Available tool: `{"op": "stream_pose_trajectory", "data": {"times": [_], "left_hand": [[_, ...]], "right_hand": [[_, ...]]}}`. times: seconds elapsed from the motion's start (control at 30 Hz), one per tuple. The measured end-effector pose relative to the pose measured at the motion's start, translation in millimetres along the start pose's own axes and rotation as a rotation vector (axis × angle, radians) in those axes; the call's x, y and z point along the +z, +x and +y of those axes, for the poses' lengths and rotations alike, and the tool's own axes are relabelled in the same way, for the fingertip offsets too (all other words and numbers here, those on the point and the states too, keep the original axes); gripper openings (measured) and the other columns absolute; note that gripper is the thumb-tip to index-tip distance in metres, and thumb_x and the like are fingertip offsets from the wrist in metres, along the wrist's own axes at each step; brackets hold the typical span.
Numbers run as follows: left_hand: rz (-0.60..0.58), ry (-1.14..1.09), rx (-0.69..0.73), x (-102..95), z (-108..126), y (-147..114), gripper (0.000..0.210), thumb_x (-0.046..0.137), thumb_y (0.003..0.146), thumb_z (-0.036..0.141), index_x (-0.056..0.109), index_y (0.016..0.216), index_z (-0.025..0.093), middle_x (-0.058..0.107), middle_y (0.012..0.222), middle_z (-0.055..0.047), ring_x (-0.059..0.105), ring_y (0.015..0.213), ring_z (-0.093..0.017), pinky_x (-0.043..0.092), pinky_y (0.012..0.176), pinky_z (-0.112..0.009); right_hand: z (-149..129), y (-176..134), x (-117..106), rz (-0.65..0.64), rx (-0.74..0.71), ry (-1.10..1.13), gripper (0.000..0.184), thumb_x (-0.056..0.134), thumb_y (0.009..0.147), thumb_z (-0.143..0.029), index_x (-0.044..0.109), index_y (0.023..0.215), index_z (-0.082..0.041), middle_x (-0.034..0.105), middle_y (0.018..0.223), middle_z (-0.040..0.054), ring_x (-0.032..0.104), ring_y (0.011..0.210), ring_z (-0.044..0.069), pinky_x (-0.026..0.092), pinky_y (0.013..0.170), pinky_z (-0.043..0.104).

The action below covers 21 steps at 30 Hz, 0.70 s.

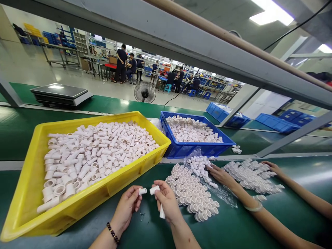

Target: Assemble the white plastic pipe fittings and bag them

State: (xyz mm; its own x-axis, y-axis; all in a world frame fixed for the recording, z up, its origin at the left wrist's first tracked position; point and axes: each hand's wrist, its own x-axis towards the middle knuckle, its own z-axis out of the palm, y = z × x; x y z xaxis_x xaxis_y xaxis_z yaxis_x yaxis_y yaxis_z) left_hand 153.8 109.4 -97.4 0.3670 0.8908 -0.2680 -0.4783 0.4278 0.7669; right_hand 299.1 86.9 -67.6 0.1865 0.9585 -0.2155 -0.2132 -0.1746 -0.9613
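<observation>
Between finger and thumb, my left hand (129,205) pinches a small white pipe fitting (142,191). My right hand (167,202) is closed on a second white pipe fitting (154,190), held close to the first with a small gap between them. Another white fitting (162,211) pokes out below the fingers of that same hand. Just right of it stand rows of white fittings (193,188) with their round open ends up. Behind my hands, a yellow bin (103,185) is filled with loose white fittings (98,148).
A blue bin (199,148) of fittings stands behind. At right, a co-worker's hands (220,175) touch fittings on a plastic bag (225,197) and another standing group (254,174). A scale (61,91) sits at back left. A grey beam (194,41) crosses overhead.
</observation>
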Motion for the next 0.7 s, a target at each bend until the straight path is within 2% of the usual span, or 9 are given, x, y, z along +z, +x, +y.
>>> {"op": "stream_pose_trajectory", "data": {"times": [0.07,0.27,0.4,0.5,0.7], "left_hand": [[-0.013,0.024,0.001,-0.1,-1.4,0.2,0.020,0.053,0.077,0.031,0.056,0.088,0.014,0.052,0.060,0.003,0.038,0.043,-0.004,0.028,0.039,-0.018],[-0.011,0.119,0.013,1.0,-1.6,0.2,0.019,0.055,0.075,0.031,0.055,0.084,0.014,0.053,0.057,0.003,0.039,0.042,-0.005,0.030,0.039,-0.018],[-0.029,0.138,0.018,0.9,-1.9,-0.9,0.018,0.053,0.077,0.033,0.055,0.079,0.015,0.052,0.054,0.004,0.036,0.039,-0.004,0.027,0.037,-0.017],[-0.065,0.143,0.017,-0.7,-3.4,-2.7,0.019,0.051,0.078,0.033,0.054,0.075,0.015,0.051,0.052,0.004,0.034,0.037,-0.004,0.025,0.035,-0.017],[-0.092,0.136,-0.002,-2.1,-3.3,-4.3,0.020,0.050,0.079,0.034,0.054,0.073,0.015,0.050,0.050,0.005,0.032,0.037,-0.004,0.024,0.035,-0.017]], "right_hand": [[0.4,0.2,1.0,0.012,-0.033,0.033,0.029,0.064,0.065,-0.023,0.054,0.091,-0.016,0.059,0.087,0.0055,0.050,0.055,0.008,0.031,0.029,0.011],[2.7,0.2,0.1,-0.034,-0.046,-0.039,0.031,0.065,0.066,-0.029,0.055,0.092,-0.016,0.061,0.088,0.0071,0.054,0.058,0.011,0.032,0.030,0.013],[2.7,-2.1,-0.5,-0.033,-0.059,-0.216,0.028,0.063,0.068,-0.034,0.059,0.088,-0.014,0.061,0.074,0.0035,0.048,0.046,0.008,0.029,0.031,0.015],[1.4,-5.4,1.5,-0.020,-0.111,-0.325,0.022,0.063,0.069,-0.031,0.062,0.082,-0.014,0.058,0.061,-0.0007,0.044,0.044,0.007,0.032,0.039,0.017],[1.9,-8.7,2.8,-0.029,-0.176,-0.477,0.016,0.059,0.073,-0.028,0.063,0.081,-0.014,0.059,0.062,0.0002,0.048,0.052,0.010,0.038,0.049,0.020]]}}
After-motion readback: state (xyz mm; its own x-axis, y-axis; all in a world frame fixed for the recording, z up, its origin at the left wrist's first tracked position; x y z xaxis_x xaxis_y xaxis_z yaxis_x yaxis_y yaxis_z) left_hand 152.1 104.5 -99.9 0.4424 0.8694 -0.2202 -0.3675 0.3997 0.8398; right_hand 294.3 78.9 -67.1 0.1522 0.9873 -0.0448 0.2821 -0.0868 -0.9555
